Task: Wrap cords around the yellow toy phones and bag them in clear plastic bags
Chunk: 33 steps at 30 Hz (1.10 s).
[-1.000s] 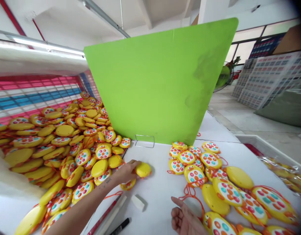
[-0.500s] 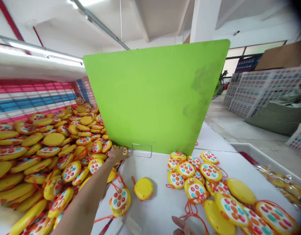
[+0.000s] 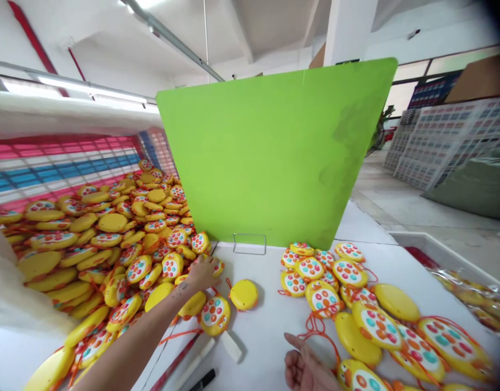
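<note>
My left hand reaches into the edge of a big heap of yellow duck toys with coloured buttons and orange cords, its fingers closed over one toy at the heap's edge. One toy lies back up on the white table just right of that hand; another lies face up below it. My right hand rests at the bottom edge, palm up, fingers loosely spread, holding nothing, next to a second group of the toys.
A green board stands upright across the table behind a wire stand. A white eraser-like block, a black marker and a red stick lie near the front. A tray with bagged items sits right.
My left hand let go of the back-up yellow toy, reached far into the heap by the board, then drew back a little onto a toy at the heap's edge. My view shifted.
</note>
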Each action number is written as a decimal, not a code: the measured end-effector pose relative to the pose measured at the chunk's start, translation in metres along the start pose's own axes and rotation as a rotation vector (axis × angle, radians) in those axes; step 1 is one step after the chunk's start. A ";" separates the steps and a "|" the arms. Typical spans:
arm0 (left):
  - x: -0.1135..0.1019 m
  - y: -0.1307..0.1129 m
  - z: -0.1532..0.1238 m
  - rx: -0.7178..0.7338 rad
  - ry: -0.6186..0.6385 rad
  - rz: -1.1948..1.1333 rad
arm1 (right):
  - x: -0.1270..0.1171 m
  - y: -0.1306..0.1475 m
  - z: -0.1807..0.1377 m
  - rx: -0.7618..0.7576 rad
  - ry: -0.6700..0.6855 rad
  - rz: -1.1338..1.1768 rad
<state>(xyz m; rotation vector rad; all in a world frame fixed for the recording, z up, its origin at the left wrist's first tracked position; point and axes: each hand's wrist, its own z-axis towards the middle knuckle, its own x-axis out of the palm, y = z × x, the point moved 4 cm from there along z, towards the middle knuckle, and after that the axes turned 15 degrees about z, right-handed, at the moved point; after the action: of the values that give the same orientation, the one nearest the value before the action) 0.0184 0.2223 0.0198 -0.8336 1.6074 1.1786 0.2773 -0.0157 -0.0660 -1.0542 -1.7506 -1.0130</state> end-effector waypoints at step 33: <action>-0.009 -0.196 -0.212 0.181 -0.390 -1.205 | 0.021 -0.009 -0.027 -0.259 0.225 -0.628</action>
<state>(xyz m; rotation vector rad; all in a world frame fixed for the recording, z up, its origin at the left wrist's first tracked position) 0.1358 -0.0390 -0.0126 -1.1049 0.6228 0.2744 0.2689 -0.0379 -0.0404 -0.4999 -1.8282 -1.7094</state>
